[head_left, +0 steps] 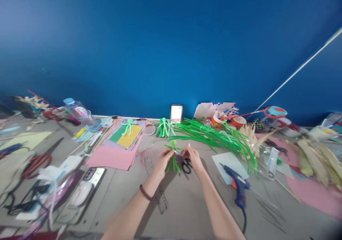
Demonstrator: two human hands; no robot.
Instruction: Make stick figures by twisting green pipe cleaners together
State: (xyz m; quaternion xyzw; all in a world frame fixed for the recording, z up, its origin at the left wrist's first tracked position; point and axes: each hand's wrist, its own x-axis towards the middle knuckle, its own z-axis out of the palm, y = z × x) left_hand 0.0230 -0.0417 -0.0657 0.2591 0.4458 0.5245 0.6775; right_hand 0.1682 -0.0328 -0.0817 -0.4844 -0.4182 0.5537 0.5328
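A small green pipe-cleaner figure [174,145], with a round head, two arms and splayed legs, is held above the grey table at the centre. My left hand [165,161] is closed on its body, thumb and fingers pinching at the waist. On the other side, my right hand [194,158] has its fingertips pressed together at the end of the figure's arm. Black-handled scissors [186,166] are between the hands, just left of my right palm, blades pointing towards the figure; whether any finger touches them is unclear. A clear ruler [161,199] lies beneath my left forearm.
Green pipe cleaners [213,136] are heaped behind my right hand, beside finished-looking figures [164,127]. A blue glue gun [239,186] lies right on white paper. Pink sheets [112,157], a phone [92,177] and a plastic bottle [80,111] are left. A blue wall [171,54] rises behind.
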